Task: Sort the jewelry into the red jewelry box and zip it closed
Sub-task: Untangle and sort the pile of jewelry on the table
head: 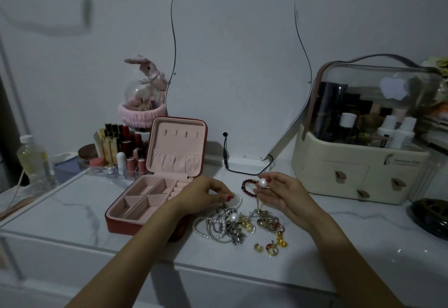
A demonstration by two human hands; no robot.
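The red jewelry box lies open on the white marble table, its pink lid standing upright and its pink compartments bare. To its right sits a tangled pile of jewelry: silver chains, pearl strands, gold earrings. A dark red bead bracelet lies behind the pile. My left hand pinches a small white piece at the pile's top edge. My right hand holds a large pearl earring lifted above the pile, a chain dangling from it.
A lipstick organiser and a glass dome with a pink bunny stand behind the box. A wavy mirror with a black cable leans on the wall. A cream cosmetics case is at right, a dark dish near the right edge, a bottle far left.
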